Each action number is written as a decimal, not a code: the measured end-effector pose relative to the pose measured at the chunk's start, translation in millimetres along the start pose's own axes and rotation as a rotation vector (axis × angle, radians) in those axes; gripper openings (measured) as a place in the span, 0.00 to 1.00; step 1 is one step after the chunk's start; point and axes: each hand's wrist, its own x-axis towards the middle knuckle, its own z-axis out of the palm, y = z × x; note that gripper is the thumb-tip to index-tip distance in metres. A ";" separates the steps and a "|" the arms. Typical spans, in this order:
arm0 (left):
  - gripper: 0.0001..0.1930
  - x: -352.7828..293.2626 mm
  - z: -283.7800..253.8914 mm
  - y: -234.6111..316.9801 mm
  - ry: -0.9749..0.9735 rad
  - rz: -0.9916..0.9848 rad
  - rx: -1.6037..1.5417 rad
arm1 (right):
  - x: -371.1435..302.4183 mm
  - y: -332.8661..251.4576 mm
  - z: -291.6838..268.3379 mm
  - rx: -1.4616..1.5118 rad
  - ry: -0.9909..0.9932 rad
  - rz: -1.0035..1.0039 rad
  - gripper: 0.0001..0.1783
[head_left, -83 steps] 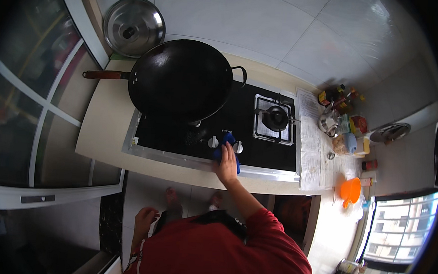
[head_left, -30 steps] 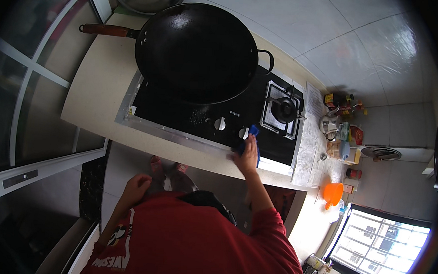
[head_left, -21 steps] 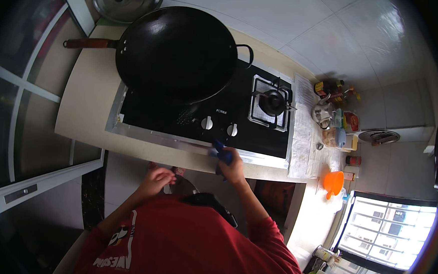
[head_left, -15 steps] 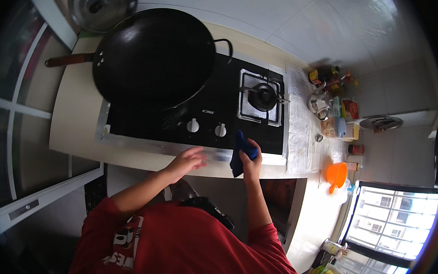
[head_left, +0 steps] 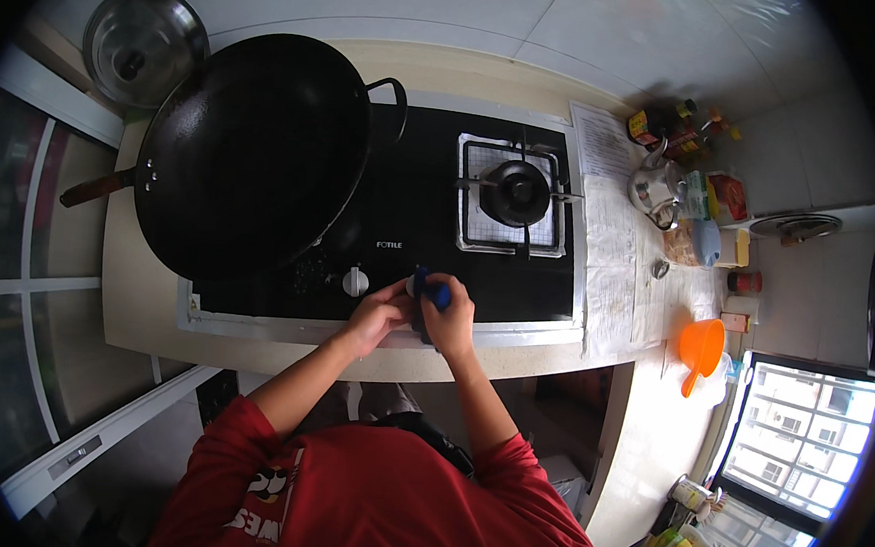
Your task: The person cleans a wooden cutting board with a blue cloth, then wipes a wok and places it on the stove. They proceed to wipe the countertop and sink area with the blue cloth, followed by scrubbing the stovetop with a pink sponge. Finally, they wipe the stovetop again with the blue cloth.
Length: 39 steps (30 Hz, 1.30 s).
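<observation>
My right hand (head_left: 451,319) is closed around a bunched dark blue cloth (head_left: 440,295) at the front edge of the black gas stove (head_left: 402,206). Part of the cloth lies over the right stove knob, leaving only a pale sliver of the knob (head_left: 411,286) in view. Right beside it, my left hand (head_left: 379,318) has its fingers drawn together against the cloth and knob; what they grip is hidden. The left stove knob (head_left: 355,282), white and round, stands just beyond my left fingers.
A large black wok (head_left: 254,157) covers the left burner, its wooden handle (head_left: 97,189) pointing left. The right burner (head_left: 516,193) is bare. A glass lid (head_left: 146,47) leans at the back left. Bottles, a kettle (head_left: 656,192) and an orange ladle (head_left: 700,350) stand on the right counter.
My right hand has brought the cloth left and onto the right knob. My left hand has moved right, from hovering with loose fingers to meeting the cloth.
</observation>
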 end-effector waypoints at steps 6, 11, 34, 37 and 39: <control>0.34 4.5 -2.6 -1.6 -0.049 0.000 -0.122 | 10.8 -2.4 -5.4 -0.096 -0.065 -0.140 0.18; 0.34 8.2 -9.0 -2.8 -0.099 0.012 -0.174 | -16.0 4.4 -30.1 0.037 -0.303 0.189 0.18; 0.26 9.9 -12.6 -2.8 -0.008 -0.079 -0.250 | 87.9 -61.1 6.3 -0.937 -0.981 -0.815 0.14; 0.30 9.0 -8.7 -0.8 0.068 -0.087 -0.261 | 82.6 -48.3 0.3 -0.812 -0.923 -0.881 0.17; 0.30 13.6 -17.0 -6.3 0.024 -0.084 -0.213 | 70.8 -45.7 -5.5 -0.711 -0.885 -0.941 0.15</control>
